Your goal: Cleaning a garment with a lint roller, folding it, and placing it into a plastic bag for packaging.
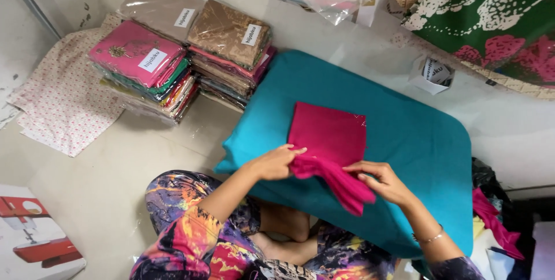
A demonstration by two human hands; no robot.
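Head view: hands [329, 170] on pink cloth [329, 141]

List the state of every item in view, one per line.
Pink cloth: partly folded, near edge bunched, on teal cushion.
Left hand: pinching the cloth.
Right hand: gripping the bunched end.
Packaged cloth stacks: wrapped, piled on floor.
Small white box: open.

A person sits on the floor. The left hand [276, 162] and right hand [383, 180] hold a pink cloth [329, 147] on a blue cushion [416, 135]. Stacks of packed cloths [185, 54] sit near it.
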